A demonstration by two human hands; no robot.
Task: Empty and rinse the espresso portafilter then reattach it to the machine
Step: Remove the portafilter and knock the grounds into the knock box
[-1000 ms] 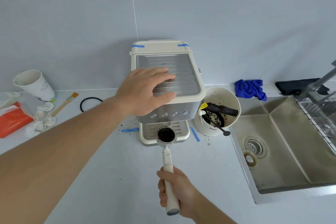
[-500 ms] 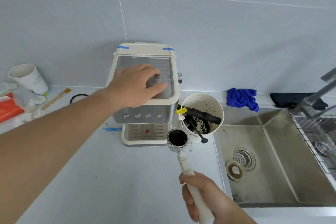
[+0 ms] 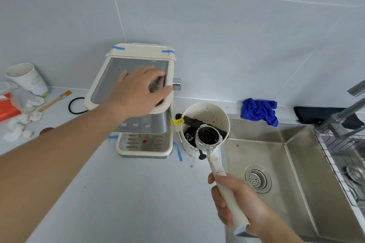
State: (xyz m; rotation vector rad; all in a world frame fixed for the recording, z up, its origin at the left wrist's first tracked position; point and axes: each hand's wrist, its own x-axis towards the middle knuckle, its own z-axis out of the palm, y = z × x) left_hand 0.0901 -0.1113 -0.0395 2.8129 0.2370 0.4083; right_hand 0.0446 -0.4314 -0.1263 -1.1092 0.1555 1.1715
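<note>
My right hand grips the cream handle of the portafilter. Its metal basket faces up, full of dark coffee grounds, and hangs over the front rim of the white knock box. A black bar crosses that box, and grounds speckle its inside. The cream and steel espresso machine stands left of the box. My left hand lies flat on the machine's top tray with fingers spread. The steel sink with its drain is on the right.
A blue cloth and a black cloth lie behind the sink. A faucet and a dish rack are at the far right. A paper cup, a brush, a black ring and crumpled tissues sit left.
My right hand has carried the portafilter from in front of the machine to the right, over the knock box. My left hand stays on the machine's top.
</note>
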